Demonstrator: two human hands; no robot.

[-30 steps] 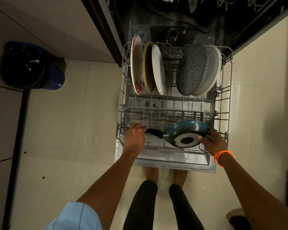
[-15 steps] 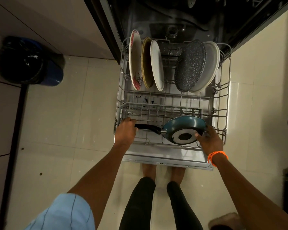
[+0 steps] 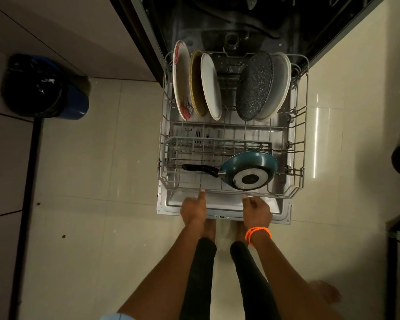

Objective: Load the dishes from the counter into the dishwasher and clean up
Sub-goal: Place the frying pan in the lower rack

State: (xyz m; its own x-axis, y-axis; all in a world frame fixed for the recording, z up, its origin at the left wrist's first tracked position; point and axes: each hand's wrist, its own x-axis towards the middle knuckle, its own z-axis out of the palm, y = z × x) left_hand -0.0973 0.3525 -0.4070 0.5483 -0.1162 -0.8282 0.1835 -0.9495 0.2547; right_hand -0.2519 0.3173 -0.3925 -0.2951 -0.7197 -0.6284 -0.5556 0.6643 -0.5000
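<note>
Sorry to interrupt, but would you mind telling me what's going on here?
A person is loading the dishwasher. The lower rack is pulled out, with five plates standing at the back and a teal frying pan propped at the front. The pan sits on its own; the left hand and right hand are at the rack's front edge, holding nothing.

Black-lined blue waste bin [image 3: 49, 87] blurred; dark upper rack items cut off at top edge; both hands motion-blurred.
</note>
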